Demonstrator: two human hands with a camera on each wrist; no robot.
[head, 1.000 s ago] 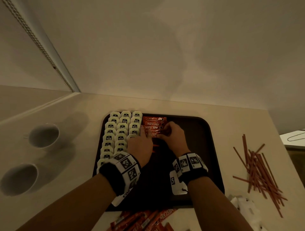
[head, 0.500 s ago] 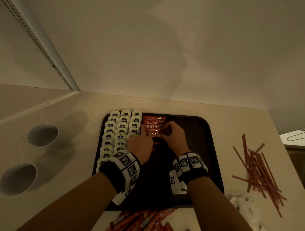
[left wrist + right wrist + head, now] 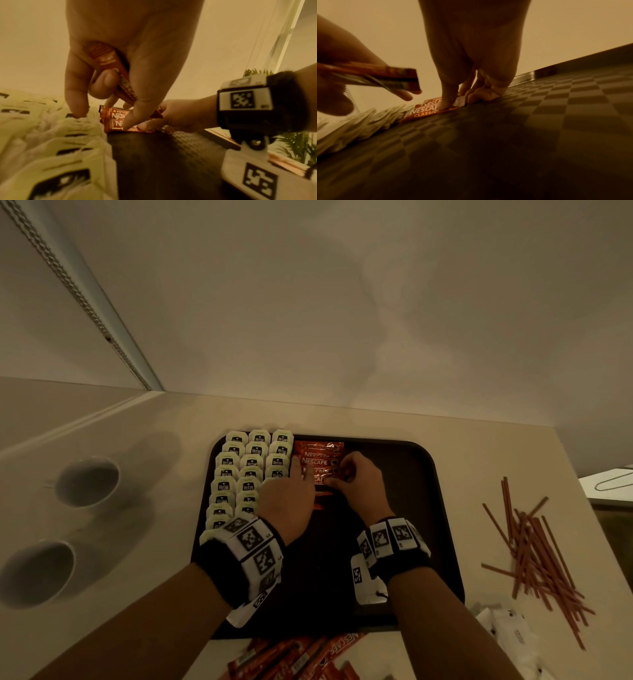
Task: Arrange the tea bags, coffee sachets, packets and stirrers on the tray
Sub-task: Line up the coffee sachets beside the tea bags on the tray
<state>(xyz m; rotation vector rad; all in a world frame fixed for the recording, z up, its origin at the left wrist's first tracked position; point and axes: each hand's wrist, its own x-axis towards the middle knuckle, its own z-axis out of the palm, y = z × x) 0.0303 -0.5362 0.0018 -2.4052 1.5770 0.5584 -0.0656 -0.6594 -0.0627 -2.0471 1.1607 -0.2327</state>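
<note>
A dark tray (image 3: 411, 508) holds three columns of pale green tea bags (image 3: 251, 462) on its left side. Beside them lies a column of orange coffee sachets (image 3: 317, 455). My left hand (image 3: 106, 94) grips a small bundle of sachets (image 3: 106, 59) in its curled fingers, and one fingertip touches the nearest laid sachet (image 3: 116, 123). My right hand (image 3: 453, 100) pinches that sachet's (image 3: 423, 112) right end, thumb pressing on top. In the head view the left hand (image 3: 294, 491) and right hand (image 3: 346, 474) meet over the column and hide its lower part.
More loose sachets (image 3: 308, 655) lie off the tray at the near edge. Brown stirrers (image 3: 534, 553) are scattered on the counter to the right, with white packets (image 3: 507, 631) nearer me. Two white cups (image 3: 87, 481) (image 3: 37, 571) stand at the left. A wall runs behind.
Hardly anything: both hands stay at the sachet column, with only slight shifts of the fingers.
</note>
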